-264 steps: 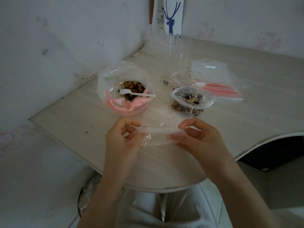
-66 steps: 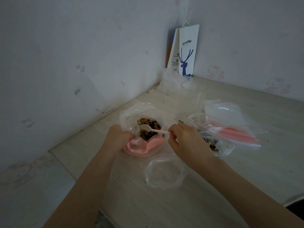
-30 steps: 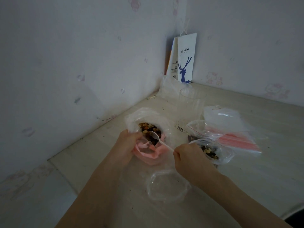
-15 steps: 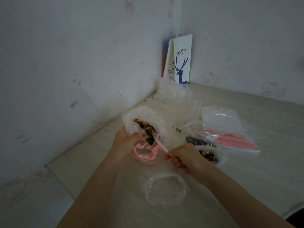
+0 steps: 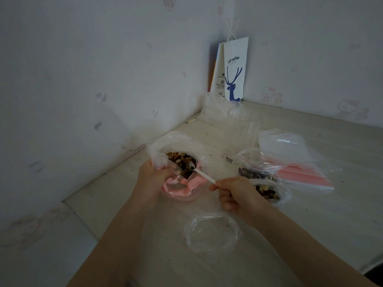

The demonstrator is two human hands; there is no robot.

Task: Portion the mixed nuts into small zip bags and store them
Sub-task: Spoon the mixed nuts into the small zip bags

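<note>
A large clear-and-pink bag (image 5: 182, 188) of mixed nuts (image 5: 181, 161) stands tilted on the table. My left hand (image 5: 152, 179) grips its left side. My right hand (image 5: 236, 195) pinches the handle of a white plastic spoon (image 5: 202, 175), whose bowl is dug into the nuts. An open, empty small zip bag (image 5: 211, 233) lies on the table in front of me, below both hands. Just right of my right hand sit small zip bags (image 5: 267, 187) holding nuts.
A stack of flat zip bags with red strips (image 5: 300, 166) lies at the right. A clear plastic cup (image 5: 241, 133) stands behind the nuts, with a white coffee paper bag (image 5: 235, 69) in the wall corner. The pale table (image 5: 331, 214) has walls on its left and far sides.
The empty bag was set down from both hands. My left hand took the nut bag and tilted it, my right hand took the spoon and drew its handle back while the bowl digs into the nuts.
</note>
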